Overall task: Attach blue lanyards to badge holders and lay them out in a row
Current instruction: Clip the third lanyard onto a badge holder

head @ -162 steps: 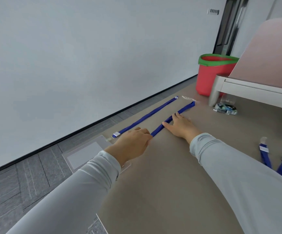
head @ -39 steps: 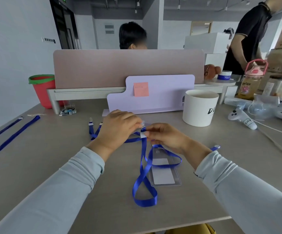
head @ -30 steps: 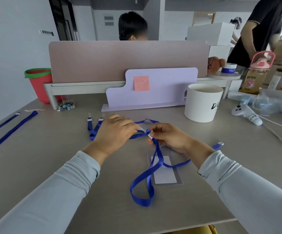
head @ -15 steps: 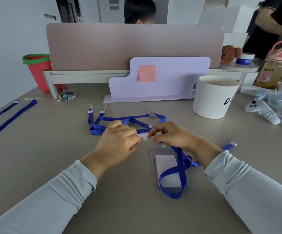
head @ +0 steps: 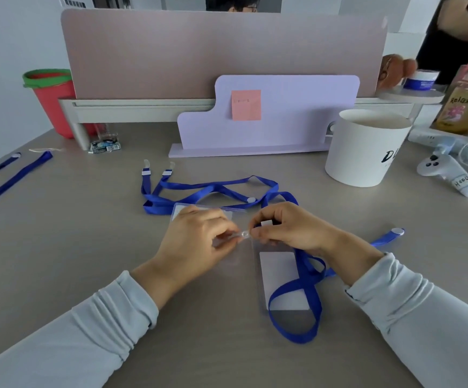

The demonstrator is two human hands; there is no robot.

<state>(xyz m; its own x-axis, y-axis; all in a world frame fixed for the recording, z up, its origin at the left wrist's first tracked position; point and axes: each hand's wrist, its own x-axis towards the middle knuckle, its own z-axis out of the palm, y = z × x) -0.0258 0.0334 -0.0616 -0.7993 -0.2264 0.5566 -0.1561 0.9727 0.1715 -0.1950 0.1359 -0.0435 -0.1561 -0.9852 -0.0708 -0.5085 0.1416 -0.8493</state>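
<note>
My left hand [head: 199, 242] and my right hand [head: 288, 228] meet over the desk middle, both pinching the clear snap strap [head: 242, 235] at one end of a blue lanyard [head: 300, 298]. That lanyard loops across a clear badge holder [head: 279, 278] with a white card, lying flat below my right hand. A second clear holder [head: 182, 210] peeks out behind my left hand. More blue lanyards [head: 207, 189] lie tangled just beyond my hands. At the far left edge, two lanyards [head: 9, 177] lie laid out straight.
A lilac board [head: 283, 119] with a pink sticky note stands behind the lanyards, against a pink divider [head: 199, 51]. A white cup [head: 364, 147], a white controller [head: 445, 172] and a bottle sit at right. A red bucket [head: 51, 99] is far left. Two people are beyond the divider.
My view turned from the straight lanyards at the left to the desk middle. My hands drew closer to me with the lanyard end, and its loop slid down over the holder.
</note>
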